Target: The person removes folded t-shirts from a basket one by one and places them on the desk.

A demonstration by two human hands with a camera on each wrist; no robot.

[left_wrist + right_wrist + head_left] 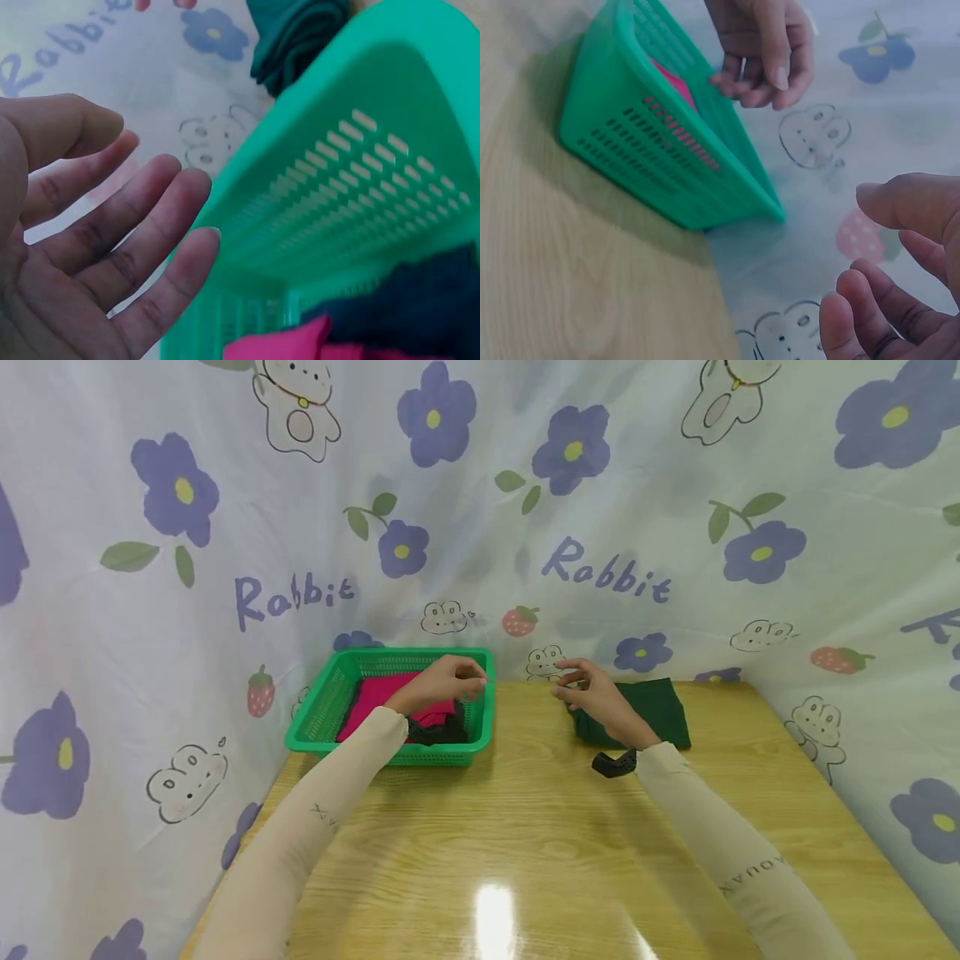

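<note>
My left hand [448, 679] hovers over the right side of a green plastic basket [307, 748], its fingers loosely bent around nothing. Inside the basket lie a bright pink folded cloth [382, 695] and a dark cloth [450, 728]; in the left wrist view the dark cloth [420, 307] sits beside the pink one. To the right, my right hand [596, 693] is held up in front of a dark green folded cloth [656, 710], thumb and fingers apart with nothing between them. Part of that green cloth is hidden behind the hand.
Both cloth and basket stand toward the back of a light wooden table [450, 827]. A white curtain [480, 510] printed with flowers and rabbits hangs behind and along the sides. Each wrist carries a black device [615, 765].
</note>
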